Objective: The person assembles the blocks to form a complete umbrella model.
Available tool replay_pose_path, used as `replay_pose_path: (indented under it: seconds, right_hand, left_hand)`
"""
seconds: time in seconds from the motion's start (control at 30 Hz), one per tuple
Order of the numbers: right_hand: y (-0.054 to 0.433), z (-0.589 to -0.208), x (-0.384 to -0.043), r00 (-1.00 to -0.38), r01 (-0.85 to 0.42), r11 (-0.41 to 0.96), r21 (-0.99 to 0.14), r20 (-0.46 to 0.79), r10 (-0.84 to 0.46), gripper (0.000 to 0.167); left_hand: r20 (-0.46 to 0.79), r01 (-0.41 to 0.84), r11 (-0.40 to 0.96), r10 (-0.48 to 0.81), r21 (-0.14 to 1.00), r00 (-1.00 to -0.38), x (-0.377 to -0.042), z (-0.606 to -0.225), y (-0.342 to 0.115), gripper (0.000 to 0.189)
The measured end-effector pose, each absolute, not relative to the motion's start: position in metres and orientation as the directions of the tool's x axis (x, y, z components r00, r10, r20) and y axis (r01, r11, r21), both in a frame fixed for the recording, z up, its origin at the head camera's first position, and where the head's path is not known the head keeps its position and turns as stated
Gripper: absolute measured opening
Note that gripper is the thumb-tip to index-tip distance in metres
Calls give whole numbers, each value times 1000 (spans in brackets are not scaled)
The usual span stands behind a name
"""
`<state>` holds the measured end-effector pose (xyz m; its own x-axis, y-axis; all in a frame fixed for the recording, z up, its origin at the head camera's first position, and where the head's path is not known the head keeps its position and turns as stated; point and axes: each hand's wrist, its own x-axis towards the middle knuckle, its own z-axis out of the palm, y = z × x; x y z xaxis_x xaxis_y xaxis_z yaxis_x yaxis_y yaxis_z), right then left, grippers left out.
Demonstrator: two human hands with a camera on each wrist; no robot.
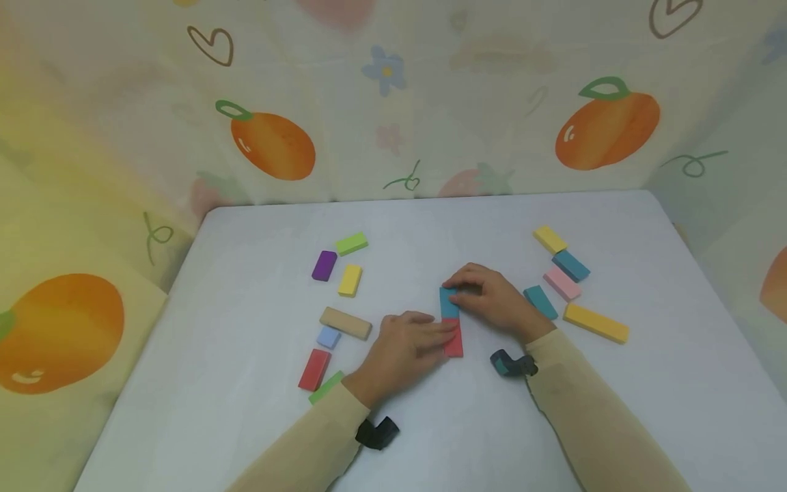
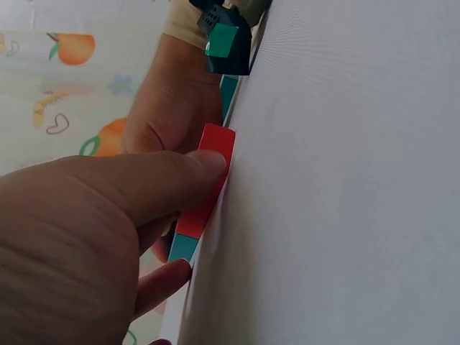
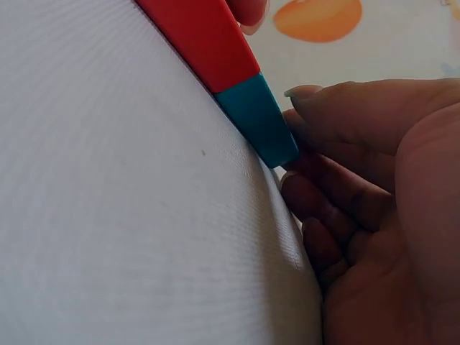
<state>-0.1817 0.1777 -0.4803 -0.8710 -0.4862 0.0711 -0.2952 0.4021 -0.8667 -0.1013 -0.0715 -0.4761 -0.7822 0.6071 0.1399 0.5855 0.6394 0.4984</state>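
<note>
A teal-blue block (image 1: 449, 309) and a red block (image 1: 454, 346) lie end to end on the white table, the blue one farther from me. Their ends meet in the right wrist view, where the blue block (image 3: 257, 118) borders the red block (image 3: 205, 43). My left hand (image 1: 402, 352) holds the red block, its thumb (image 2: 208, 164) against the side in the left wrist view. At the far end of the blue block, my right hand (image 1: 494, 298) pinches it between thumb and fingers. Part of each block is hidden under fingers.
On the left lie several loose blocks, among them a purple block (image 1: 324, 266), a tan block (image 1: 346, 322) and another red block (image 1: 314, 370). To the right are more, including a pink block (image 1: 562, 283) and a long yellow block (image 1: 596, 323). Patterned cloth (image 1: 430, 123) hangs behind.
</note>
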Motion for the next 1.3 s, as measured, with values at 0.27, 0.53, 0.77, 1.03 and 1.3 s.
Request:
replay_pose_path:
  seconds: [0.27,0.53,0.77,1.03,1.3]
  right_hand:
    - [182,-480,-182,-901,-331,414,-848,154,-405,29]
    - [216,-457,-180,-914,-354,494,-794,184,-361,28]
    - [269,-448,-166,-909,-318,569,-758,74,-409,34]
    - [306,-451,-154,-886,-325,626,-709,-4,-464,51]
    - [296,-457,-154,-936,-250,708,-660,-23,-352,55]
  left_hand:
    - [168,575,623,588,530,-791,-104,-477,-71,64]
    - [147,580,627,603,520,-784,-110,-481,-67,65]
    - [136,569,612,606,549,-783,-109,-483,-68,65]
    - [145,557,605,593,570,-792,-108,-482,-70,64]
    - [140,551,606,590,573,-795,-108,-484,-70,64]
